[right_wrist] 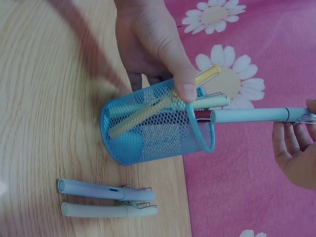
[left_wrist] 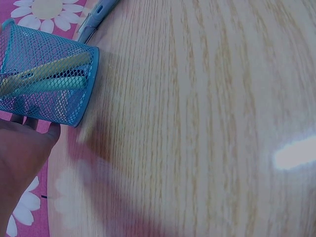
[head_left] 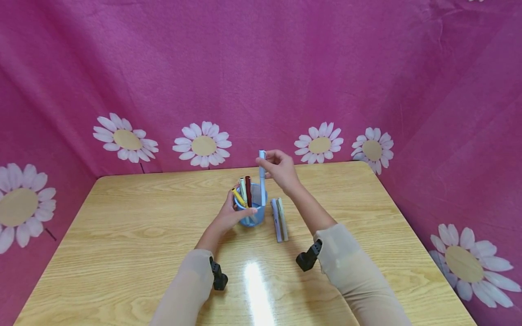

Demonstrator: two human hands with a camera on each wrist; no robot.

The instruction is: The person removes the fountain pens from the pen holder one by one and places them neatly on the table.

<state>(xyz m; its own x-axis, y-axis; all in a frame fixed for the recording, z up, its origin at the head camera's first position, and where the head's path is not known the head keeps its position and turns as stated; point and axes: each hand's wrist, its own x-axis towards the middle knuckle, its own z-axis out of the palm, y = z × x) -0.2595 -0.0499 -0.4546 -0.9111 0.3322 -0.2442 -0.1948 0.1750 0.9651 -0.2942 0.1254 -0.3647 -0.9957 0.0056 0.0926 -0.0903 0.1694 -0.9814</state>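
Note:
A blue mesh pen cup (head_left: 257, 219) stands on the table, with my left hand (head_left: 229, 215) gripping its side and the thumb at the rim. Inside lean a yellow pen (head_left: 239, 197), a pale green pen (right_wrist: 212, 101) and a dark red pen (head_left: 248, 192). My right hand (head_left: 281, 169) pinches a light blue pen (right_wrist: 249, 115) near its clip end. That pen points down, its lower end overlapping the cup's opening in the head view. To the right of the cup, a lavender pen (head_left: 276, 219) and a pale green-grey pen (right_wrist: 96, 210) lie side by side.
The wooden table (head_left: 134, 235) ends at a pink cloth (head_left: 253, 68) printed with white flowers, which hangs behind and on both sides. A bright light reflection (head_left: 257, 290) falls on the front of the tabletop. Both forearms carry a black camera mount (head_left: 308, 257).

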